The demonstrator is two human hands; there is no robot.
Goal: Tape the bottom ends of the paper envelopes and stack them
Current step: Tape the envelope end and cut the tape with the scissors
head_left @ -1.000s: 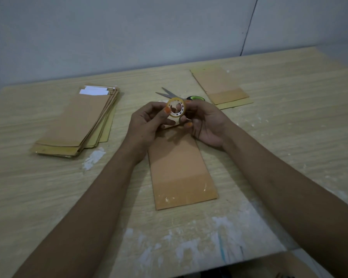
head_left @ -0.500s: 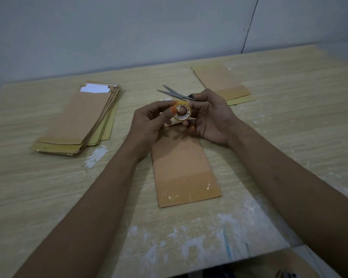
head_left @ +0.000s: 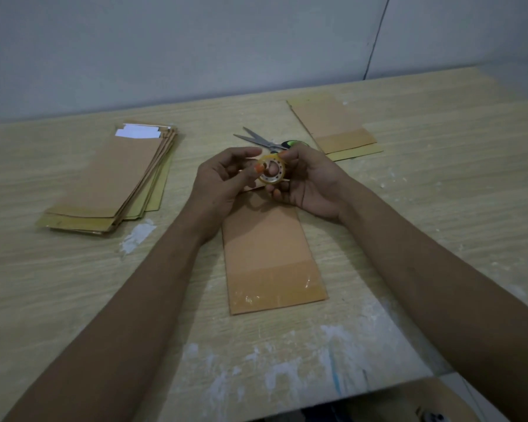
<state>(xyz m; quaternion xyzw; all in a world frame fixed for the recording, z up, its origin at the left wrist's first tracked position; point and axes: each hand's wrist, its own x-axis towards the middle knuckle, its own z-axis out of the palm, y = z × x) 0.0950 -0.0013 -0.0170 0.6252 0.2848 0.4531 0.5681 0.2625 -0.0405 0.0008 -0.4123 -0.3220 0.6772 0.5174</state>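
Envelope (head_left: 272, 254) paper lay flat on the table (head_left: 439, 208) under both hands, right hand (head_left: 310, 184) fingers gripping the small tape roll (head_left: 272, 172) while left hand (head_left: 223, 181) fingers picked at its edge; thin, light and easily creased, it probably wanted holding by its edges.

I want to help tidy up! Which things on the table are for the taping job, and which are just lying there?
For the job:
tape roll, held by both hands
envelope in front
left pile
right pile
scissors

Just there:
white paint smears on the table
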